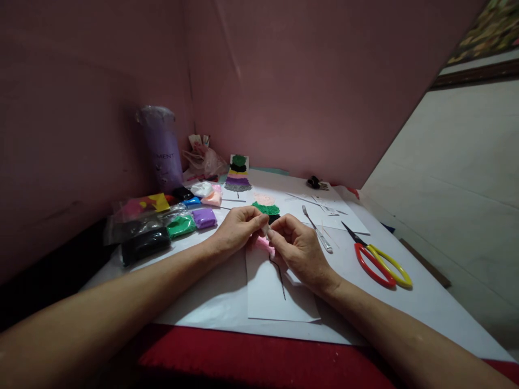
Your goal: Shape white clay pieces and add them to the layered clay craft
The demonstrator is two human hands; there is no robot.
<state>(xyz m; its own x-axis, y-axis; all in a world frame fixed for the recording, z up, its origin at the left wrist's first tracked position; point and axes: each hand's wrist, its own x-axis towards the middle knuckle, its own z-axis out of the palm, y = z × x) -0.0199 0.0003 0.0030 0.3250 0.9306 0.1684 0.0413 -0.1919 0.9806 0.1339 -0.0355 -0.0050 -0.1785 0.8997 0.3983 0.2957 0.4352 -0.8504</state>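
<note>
Over a white paper card, my left hand and my right hand meet, fingertips pinched. Between them is a small pale lump of modelling clay, partly covered by the fingers. Beneath the hands, the card carries a layered clay picture with peach, green and pink clay, plus some black clay near the right fingers. A dark drawn stem line runs down the card's lower part. My hands hide much of the picture's middle.
Clay packets in several colours lie at left, before a purple canister. Behind stands a finished-looking layered clay card. Right of my hands are a fork and scissors; keys lie near the pink wall.
</note>
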